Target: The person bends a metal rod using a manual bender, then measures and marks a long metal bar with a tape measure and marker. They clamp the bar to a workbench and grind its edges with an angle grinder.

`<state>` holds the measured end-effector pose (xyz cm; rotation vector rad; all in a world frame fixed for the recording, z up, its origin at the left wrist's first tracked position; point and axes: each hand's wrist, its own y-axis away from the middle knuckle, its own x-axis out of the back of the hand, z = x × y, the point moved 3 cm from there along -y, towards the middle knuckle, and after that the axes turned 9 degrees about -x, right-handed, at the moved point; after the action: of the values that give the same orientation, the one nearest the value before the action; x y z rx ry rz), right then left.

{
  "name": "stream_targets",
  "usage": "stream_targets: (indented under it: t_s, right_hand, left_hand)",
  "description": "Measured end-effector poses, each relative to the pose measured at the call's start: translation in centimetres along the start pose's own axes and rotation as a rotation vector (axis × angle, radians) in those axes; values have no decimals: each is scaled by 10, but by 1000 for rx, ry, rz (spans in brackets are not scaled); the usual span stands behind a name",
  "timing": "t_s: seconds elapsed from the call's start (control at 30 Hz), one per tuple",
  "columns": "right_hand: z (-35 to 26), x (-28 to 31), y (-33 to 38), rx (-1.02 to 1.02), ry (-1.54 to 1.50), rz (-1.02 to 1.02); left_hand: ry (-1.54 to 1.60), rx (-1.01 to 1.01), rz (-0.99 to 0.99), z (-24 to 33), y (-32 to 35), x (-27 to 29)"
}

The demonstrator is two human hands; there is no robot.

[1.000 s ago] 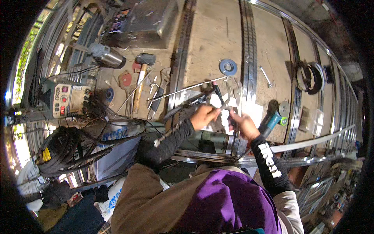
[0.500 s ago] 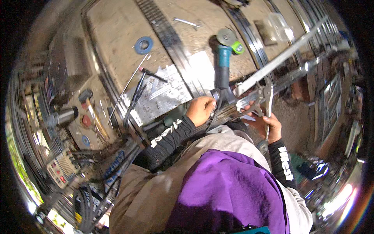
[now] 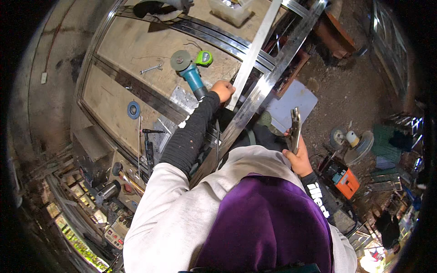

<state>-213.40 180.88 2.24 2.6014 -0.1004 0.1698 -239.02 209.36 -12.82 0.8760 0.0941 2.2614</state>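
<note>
My left hand (image 3: pixel 223 91) reaches forward, its fingers curled at the near end of a flat pale metal bar (image 3: pixel 251 52). That bar lies across the shiny steel rails of a frame (image 3: pixel 268 86). In my right hand (image 3: pixel 299 157) is a pair of locking pliers (image 3: pixel 296 129), jaws pointing up, held to the right of the frame and apart from it. An angle grinder (image 3: pixel 193 79) with a teal body lies just beyond my left hand, partly covered by my forearm. Beside its disc sits a green tape measure (image 3: pixel 204 58).
A wrench (image 3: pixel 151 68) and a blue-rimmed disc (image 3: pixel 133 110) lie on the board inside the frame. A clear plastic tub (image 3: pixel 232 11) stands at the far side. A hammer (image 3: pixel 123 173) is at left. An orange-and-black box (image 3: pixel 345 182) stands on the floor at right.
My view has swung to the right. The locking pliers have come away from beside the frame rail, out to the right. My left hand has moved forward to the bar's end.
</note>
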Motion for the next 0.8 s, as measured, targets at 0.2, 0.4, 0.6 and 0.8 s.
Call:
stream_targets:
  t_s: [0.2,0.4,0.6,0.8]
  right_hand:
    - [1,13,-19,171,210,-93]
    - [-8,-6,-20,245,359,-40]
    - [-13,-48,19,198,306,123]
    - [1,-97,47,116,224,231]
  left_hand:
    - [325,206,-28,46,33,30]
    - [576,127,-84,132,42,41]
    - [760,13,-146,161,38,14]
    - [884,19,-161,202,43,1]
